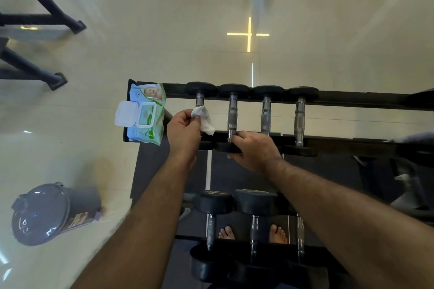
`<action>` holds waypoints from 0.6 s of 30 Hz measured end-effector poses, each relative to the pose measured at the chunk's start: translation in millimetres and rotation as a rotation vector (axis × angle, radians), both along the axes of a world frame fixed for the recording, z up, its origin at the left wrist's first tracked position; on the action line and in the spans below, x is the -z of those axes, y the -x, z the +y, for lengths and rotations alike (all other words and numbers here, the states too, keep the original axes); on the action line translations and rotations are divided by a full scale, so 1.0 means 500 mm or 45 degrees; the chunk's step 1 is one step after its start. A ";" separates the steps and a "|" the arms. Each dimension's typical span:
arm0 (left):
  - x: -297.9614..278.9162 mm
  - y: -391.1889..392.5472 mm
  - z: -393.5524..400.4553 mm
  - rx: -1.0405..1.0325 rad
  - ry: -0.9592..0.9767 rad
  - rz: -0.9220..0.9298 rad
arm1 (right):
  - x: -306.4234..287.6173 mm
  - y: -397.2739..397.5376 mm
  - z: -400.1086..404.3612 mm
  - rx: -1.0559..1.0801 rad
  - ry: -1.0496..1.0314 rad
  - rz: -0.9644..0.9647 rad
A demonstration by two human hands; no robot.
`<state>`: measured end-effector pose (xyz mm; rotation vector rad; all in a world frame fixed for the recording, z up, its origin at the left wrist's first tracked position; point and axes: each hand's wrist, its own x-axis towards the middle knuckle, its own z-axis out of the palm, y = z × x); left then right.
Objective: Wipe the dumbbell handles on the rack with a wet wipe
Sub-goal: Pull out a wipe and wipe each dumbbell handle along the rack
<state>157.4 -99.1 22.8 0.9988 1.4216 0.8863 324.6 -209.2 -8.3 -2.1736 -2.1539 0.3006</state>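
Note:
Several black dumbbells with chrome handles lie across the top tier of the black rack (352, 97). My left hand (184, 130) pinches a crumpled white wet wipe (203, 118) over the leftmost dumbbell's handle (199, 101), most of which the hand and wipe hide. My right hand (253, 150) grips the near end of the second dumbbell (232, 114), with the fingers curled over its near head. An open pack of wet wipes (145, 115) lies on the rack's left end, lid flipped up.
Larger dumbbells (254, 204) sit on the lower tier close to me, with my bare feet (277, 233) below. A grey lidded bin (47, 212) stands on the tiled floor at lower left. Black equipment legs (47, 19) lie at the far left.

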 end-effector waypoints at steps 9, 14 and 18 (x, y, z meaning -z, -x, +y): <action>0.046 -0.109 0.021 0.263 -0.600 0.581 | 0.027 -0.159 -0.022 0.197 0.388 -0.024; 0.059 -0.169 0.019 0.551 -0.905 0.758 | 0.054 -0.151 -0.033 0.213 0.288 -0.026; 0.090 -0.179 0.034 0.991 -1.136 1.201 | 0.060 -0.158 -0.035 0.178 0.251 -0.004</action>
